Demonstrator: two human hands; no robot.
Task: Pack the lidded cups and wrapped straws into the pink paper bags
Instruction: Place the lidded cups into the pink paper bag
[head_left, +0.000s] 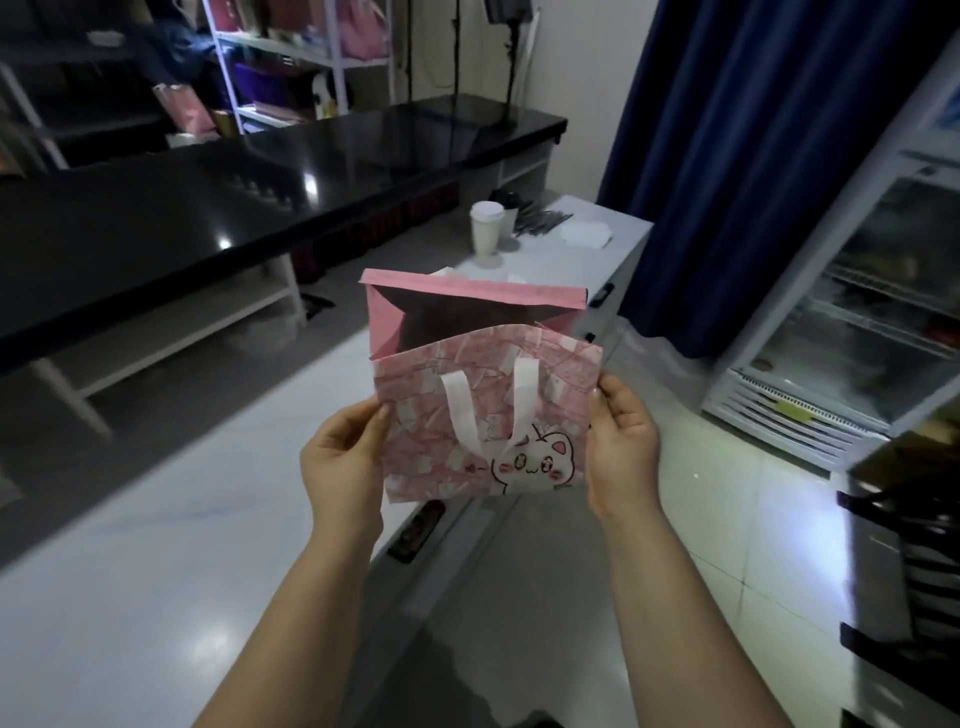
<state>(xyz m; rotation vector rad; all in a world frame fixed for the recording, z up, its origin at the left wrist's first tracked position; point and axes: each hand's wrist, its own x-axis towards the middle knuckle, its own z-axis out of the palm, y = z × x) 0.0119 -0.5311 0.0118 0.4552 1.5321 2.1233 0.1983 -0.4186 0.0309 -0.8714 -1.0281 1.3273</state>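
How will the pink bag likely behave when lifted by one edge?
Probably light: left hand and right hand hold the bag by its side edges. Likely floppy, since its near panel bows. It may crease easily, being paper.

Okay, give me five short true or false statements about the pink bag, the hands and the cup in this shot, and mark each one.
1. The left grip and the right grip each pinch a side edge of the bag. True.
2. The cup is already inside the bag. False: it stands on the grey cabinet beyond the bag.
3. The cup has its lid on. True.
4. The bag's mouth is pressed flat and closed. False: it is pulled open, and the dark inside shows.
5. A white handle hangs down over the bag's front. True.
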